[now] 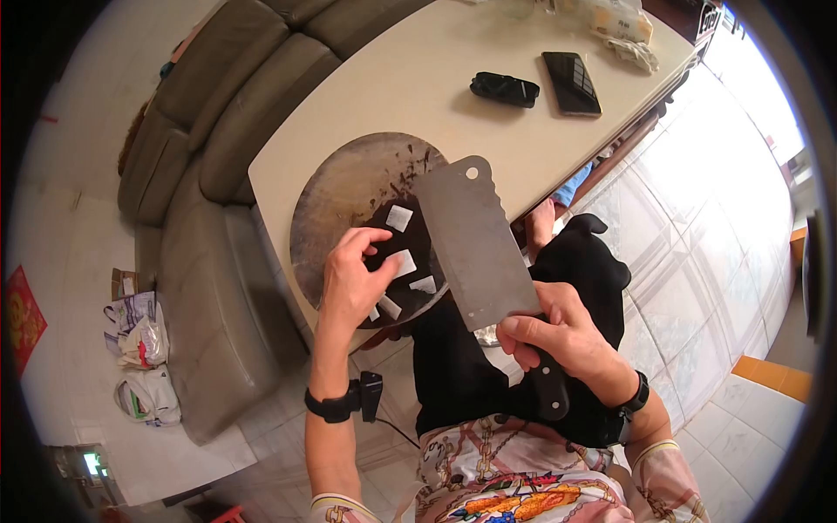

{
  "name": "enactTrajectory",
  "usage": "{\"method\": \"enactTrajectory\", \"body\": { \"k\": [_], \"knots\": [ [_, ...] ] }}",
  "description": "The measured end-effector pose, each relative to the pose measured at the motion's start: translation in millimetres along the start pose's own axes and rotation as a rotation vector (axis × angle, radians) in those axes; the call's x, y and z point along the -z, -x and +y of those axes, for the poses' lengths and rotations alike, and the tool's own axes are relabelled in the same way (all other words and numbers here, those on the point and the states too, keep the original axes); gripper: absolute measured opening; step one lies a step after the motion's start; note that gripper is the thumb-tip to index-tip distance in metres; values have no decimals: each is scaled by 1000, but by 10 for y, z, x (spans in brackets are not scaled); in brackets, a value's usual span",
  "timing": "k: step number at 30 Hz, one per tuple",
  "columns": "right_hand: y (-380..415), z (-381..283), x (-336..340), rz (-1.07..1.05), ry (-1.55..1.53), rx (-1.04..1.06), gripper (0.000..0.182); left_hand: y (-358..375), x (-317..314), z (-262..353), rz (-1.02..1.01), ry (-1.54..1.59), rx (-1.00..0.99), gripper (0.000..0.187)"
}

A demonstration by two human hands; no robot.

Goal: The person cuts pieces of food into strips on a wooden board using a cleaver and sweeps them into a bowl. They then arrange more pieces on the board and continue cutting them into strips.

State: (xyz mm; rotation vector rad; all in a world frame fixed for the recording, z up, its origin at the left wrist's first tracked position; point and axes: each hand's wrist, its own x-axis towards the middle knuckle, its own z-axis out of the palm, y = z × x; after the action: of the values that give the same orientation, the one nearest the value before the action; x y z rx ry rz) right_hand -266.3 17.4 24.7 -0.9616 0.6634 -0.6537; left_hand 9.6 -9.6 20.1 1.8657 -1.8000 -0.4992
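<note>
A round cutting board [327, 187] with a dark, wet-looking middle lies on the table's near end. Several small white pieces, mostly squarish, are spread over it; their kind I cannot make out. One white piece [399, 218] is set apart towards the back, and another white piece [405, 263] is right by my left thumb. My left hand [356, 272] hovers at the board's left side, thumb and forefinger apart with nothing seen between them. My right hand [562, 336] grips the black handle of a cleaver [479, 248], its broad blade raised flat-on beside the board's right edge.
On the cream table [384, 100] are a black case [506, 90], a phone [571, 83] and a tissue pack [621, 22]. A grey sofa [209, 305] runs along the left, with bags [144, 336] beyond it. Another person's foot [540, 225] shows under the table.
</note>
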Motion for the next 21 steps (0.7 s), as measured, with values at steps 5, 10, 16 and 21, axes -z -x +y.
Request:
{"method": "enactTrajectory", "body": {
  "k": [5,10,16,21],
  "knots": [
    [-13,-12,-24,-6,18,4,16,134,13,-58,-49,-2,-225,31],
    [-11,10,-40,18,-5,-7,17,134,-73,0,26,81,-102,30],
    [-1,19,-10,18,21,-8,17,90,-121,-166,101,317,22,21],
    [8,18,15,8,17,0,17,88,-183,-295,202,322,68,21]
  ]
}}
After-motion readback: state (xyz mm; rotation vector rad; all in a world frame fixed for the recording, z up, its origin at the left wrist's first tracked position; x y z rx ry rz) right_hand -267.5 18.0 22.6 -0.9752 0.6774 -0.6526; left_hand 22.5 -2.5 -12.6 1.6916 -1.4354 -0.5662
